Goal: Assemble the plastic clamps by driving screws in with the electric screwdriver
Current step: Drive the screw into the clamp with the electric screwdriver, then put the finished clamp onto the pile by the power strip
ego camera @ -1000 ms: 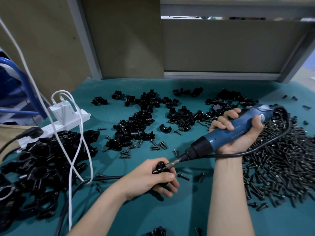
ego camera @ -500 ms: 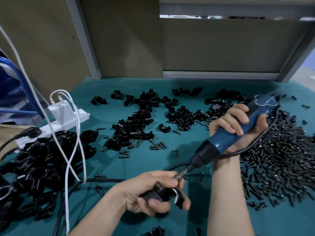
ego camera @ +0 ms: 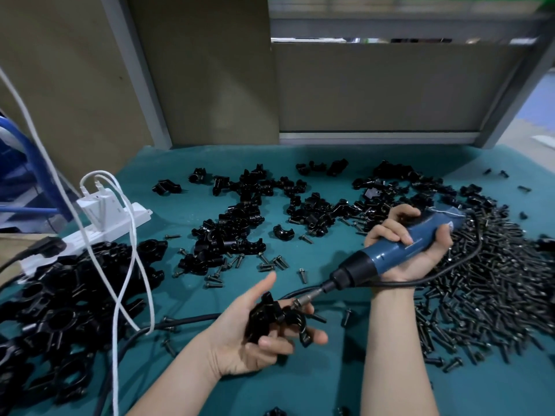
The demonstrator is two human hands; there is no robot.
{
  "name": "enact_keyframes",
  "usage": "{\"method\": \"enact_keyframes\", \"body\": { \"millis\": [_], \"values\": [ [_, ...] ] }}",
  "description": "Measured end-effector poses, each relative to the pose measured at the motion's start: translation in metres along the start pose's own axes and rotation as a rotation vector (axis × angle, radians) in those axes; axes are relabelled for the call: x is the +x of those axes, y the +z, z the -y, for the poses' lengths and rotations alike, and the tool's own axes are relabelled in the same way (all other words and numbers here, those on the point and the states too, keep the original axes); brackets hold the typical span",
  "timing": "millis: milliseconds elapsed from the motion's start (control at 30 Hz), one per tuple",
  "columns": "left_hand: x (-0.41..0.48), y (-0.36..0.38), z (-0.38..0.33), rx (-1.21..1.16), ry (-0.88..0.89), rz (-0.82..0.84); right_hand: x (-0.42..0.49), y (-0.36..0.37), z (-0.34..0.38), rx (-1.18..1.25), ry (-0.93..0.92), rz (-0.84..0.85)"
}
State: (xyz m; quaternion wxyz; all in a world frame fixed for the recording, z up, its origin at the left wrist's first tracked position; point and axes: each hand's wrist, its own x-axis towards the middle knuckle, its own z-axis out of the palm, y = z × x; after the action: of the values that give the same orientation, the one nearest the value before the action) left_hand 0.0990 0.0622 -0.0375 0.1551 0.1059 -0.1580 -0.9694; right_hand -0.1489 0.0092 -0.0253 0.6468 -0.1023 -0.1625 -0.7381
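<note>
My left hand (ego camera: 240,343) is palm-up above the teal mat, its fingers curled round a black plastic clamp (ego camera: 271,319). My right hand (ego camera: 411,244) grips the blue electric screwdriver (ego camera: 399,250), which slants down to the left. Its metal bit (ego camera: 303,300) meets the clamp at its top right. A large heap of black screws (ego camera: 495,289) lies under and to the right of my right hand. Loose clamp halves (ego camera: 240,223) are scattered across the middle of the mat.
A pile of assembled black clamps (ego camera: 60,319) fills the left side. A white power strip (ego camera: 99,226) with white cables (ego camera: 129,265) sits at back left. The screwdriver's black cord (ego camera: 186,321) runs across the mat. A few loose screws (ego camera: 270,262) lie mid-table.
My left hand has lifted the clamp off the mat and turned palm-up. The screwdriver has stayed with its bit at the clamp while my right hand moved slightly.
</note>
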Motion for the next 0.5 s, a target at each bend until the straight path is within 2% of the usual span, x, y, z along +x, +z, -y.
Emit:
{"method": "enact_keyframes", "body": {
  "millis": [133,267,400,500],
  "values": [
    [-0.003,0.006,0.001,0.118,-0.014,-0.026,-0.003,-0.003,0.008,-0.002,-0.096,-0.105],
    [-0.012,0.014,-0.005,0.194,0.058,-0.082,-0.003,-0.004,0.011,-0.209,-0.255,-0.312],
    [-0.023,0.029,-0.014,0.01,0.22,-0.112,0.001,-0.01,0.0,-0.483,-0.226,-0.478],
    [-0.024,0.038,-0.019,-0.111,0.389,-0.205,0.001,-0.018,-0.016,-0.562,-0.146,-0.573]
  ]
}}
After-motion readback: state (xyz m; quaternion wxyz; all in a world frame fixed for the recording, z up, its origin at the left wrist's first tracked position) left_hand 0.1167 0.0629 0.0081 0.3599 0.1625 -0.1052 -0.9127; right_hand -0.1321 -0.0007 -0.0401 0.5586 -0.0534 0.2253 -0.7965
